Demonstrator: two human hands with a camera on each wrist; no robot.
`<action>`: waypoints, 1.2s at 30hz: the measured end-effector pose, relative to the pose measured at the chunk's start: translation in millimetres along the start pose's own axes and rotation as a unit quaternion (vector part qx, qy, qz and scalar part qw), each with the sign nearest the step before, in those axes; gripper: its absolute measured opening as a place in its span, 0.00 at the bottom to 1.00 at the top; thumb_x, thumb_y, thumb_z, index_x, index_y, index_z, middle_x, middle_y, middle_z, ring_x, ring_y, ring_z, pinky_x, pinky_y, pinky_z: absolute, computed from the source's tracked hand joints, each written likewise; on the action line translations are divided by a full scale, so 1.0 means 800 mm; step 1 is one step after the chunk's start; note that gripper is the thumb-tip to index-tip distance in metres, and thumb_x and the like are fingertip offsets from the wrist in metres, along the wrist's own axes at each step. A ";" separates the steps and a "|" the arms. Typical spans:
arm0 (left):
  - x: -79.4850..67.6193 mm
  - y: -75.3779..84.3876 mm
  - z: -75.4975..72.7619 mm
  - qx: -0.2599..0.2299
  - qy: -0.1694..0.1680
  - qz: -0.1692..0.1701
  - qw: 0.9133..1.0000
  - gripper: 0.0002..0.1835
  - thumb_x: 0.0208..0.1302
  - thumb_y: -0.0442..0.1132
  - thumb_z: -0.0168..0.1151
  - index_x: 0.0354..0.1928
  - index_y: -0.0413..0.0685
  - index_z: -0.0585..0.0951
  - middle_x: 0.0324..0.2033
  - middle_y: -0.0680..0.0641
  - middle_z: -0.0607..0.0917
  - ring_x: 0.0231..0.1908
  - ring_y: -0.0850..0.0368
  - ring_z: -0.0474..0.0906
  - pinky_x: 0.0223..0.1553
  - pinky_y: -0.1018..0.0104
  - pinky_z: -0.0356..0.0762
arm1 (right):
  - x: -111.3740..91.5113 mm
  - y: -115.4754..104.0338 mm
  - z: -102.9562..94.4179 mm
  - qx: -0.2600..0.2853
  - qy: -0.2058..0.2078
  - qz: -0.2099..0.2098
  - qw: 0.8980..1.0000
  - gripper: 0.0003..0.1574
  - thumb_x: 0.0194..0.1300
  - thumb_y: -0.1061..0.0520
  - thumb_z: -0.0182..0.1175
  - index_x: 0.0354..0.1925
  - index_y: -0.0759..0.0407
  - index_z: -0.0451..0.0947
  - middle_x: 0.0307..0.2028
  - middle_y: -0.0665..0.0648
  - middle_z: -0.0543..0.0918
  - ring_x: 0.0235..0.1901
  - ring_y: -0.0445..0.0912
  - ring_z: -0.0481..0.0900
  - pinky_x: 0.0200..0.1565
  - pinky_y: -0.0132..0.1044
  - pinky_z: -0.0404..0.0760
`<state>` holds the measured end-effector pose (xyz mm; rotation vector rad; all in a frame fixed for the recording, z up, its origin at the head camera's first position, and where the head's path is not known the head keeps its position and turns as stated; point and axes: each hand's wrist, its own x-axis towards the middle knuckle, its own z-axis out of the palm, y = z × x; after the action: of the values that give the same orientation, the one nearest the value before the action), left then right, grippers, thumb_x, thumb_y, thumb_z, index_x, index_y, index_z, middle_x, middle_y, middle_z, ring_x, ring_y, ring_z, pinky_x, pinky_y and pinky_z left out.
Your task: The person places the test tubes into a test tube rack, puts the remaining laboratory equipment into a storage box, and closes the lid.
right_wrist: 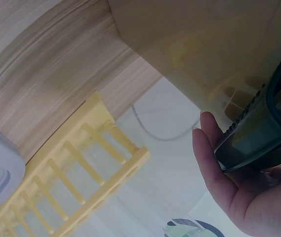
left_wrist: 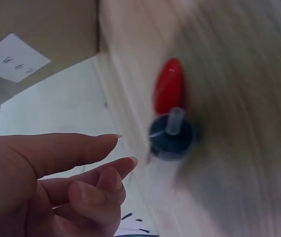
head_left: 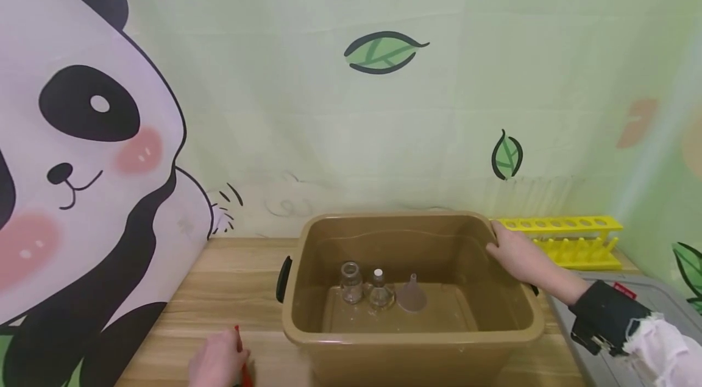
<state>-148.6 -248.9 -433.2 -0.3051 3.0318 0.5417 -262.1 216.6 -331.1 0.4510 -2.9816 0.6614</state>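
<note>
In the head view, my left hand (head_left: 215, 361) is low on the wooden table beside a slim red object (head_left: 245, 372). The left wrist view shows the thumb and forefinger apart, nothing between them. Near their tips are a blurred dark round piece with a clear tip (left_wrist: 172, 133) and a red, rounded piece (left_wrist: 170, 86); their kind is unclear. My right hand (head_left: 518, 253) grips the right side of a brown plastic bin (head_left: 395, 338), at its dark handle (right_wrist: 259, 133). Inside the bin are a clear glass jar (head_left: 351, 283), a white-capped glass bottle (head_left: 379, 292) and a small funnel (head_left: 411, 297).
A yellow test tube rack (head_left: 581, 244) holding clear tubes stands behind the bin on the right. Beside it lies a grey lid (head_left: 652, 295). The bin's left handle (head_left: 283, 278) sticks outward. A panda-printed cloth (head_left: 263, 100) hangs behind the table.
</note>
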 end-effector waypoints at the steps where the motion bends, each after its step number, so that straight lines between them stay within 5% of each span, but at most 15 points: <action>1: -0.001 -0.001 0.002 0.003 0.006 0.004 1.000 0.11 0.51 0.38 0.65 0.19 0.46 0.72 0.18 0.48 0.73 0.21 0.51 0.72 0.22 0.54 0.68 | 0.000 0.000 0.001 0.000 0.000 0.001 1.000 0.21 0.61 0.64 0.46 0.50 0.76 0.61 0.31 0.63 0.75 0.27 0.49 0.73 0.28 0.43 0.75; 18: 0.000 0.021 0.028 0.043 0.026 0.002 0.999 0.03 0.43 0.32 0.59 0.20 0.41 0.75 0.19 0.42 0.75 0.20 0.46 0.73 0.21 0.51 0.70 | 0.000 0.001 0.002 0.001 -0.005 0.003 1.000 0.22 0.62 0.63 0.47 0.51 0.77 0.60 0.31 0.63 0.74 0.27 0.49 0.72 0.28 0.43 0.75; 36: 0.003 0.034 0.033 0.002 0.001 -0.014 1.000 0.09 0.47 0.33 0.62 0.18 0.42 0.72 0.18 0.44 0.73 0.23 0.47 0.72 0.24 0.52 0.71 | 0.000 0.000 0.001 0.000 0.002 -0.012 1.000 0.20 0.62 0.63 0.47 0.49 0.77 0.61 0.27 0.59 0.72 0.25 0.48 0.70 0.26 0.41 0.73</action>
<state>-156.5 -214.9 -448.9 -0.3465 3.0250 0.5350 -262.2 216.4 -332.2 0.4847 -2.9680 0.6603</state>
